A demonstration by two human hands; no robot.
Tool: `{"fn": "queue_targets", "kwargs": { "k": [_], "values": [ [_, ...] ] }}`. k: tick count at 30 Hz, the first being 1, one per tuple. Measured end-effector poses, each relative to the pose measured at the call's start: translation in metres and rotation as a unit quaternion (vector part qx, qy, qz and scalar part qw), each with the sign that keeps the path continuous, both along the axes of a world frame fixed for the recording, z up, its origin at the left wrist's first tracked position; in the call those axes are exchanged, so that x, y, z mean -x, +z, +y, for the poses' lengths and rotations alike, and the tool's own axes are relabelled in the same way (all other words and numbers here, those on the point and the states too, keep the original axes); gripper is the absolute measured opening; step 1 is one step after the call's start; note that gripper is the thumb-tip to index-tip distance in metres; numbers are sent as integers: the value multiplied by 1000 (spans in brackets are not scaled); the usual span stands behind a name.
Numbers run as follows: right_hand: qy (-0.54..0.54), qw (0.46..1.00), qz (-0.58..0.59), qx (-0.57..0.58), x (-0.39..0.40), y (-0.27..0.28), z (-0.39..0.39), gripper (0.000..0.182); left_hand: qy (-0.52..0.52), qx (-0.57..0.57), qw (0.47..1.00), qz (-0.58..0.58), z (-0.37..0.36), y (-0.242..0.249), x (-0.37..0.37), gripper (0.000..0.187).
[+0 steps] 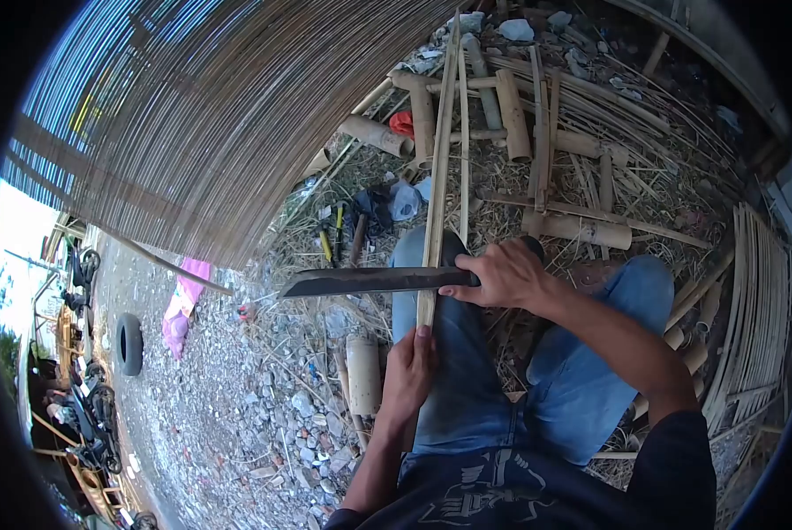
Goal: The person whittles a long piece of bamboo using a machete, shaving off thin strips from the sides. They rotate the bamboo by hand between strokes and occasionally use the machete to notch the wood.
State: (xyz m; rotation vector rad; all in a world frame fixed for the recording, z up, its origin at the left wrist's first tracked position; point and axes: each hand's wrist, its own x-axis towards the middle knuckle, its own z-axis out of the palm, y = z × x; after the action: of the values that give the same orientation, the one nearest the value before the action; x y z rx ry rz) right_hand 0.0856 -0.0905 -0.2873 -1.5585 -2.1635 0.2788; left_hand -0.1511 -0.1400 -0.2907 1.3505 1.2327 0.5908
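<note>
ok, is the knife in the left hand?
No, the right hand grips the knife; the left hand holds the bamboo strip against the knee.

1. A single head-worn camera looks forward and steeply down onto the wearer's lap, close above the blue jeans [467, 389].
2. The fisheye lens bends the scene inside a dark round border.
3. Beyond the jeans, the bamboo litter [537, 132] fills the top of the view.
4. Left of the jeans, a woven bamboo screen [219, 115] and a tyre [129, 344] sit farther off.
</note>
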Motion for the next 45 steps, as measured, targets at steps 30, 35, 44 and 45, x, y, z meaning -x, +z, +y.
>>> {"fn": "queue_targets", "kwargs": {
  "k": [30,35,44,45],
  "values": [
    [-30,998,-25,-56,-24,-10,9,65,23,89,995,-26,2,13,5,44],
    [-78,995,-39,-45,-23,-13,7,64,16,79,996,-25,6,11,1,43],
    [-96,995,-4,-6,-35,-8,18,66,8,60,998,-12,6,8,5,42],
    [-54,998,-23,-13,-25,-11,4,66,7,57,998,-7,5,5,4,42]
  ]
}}
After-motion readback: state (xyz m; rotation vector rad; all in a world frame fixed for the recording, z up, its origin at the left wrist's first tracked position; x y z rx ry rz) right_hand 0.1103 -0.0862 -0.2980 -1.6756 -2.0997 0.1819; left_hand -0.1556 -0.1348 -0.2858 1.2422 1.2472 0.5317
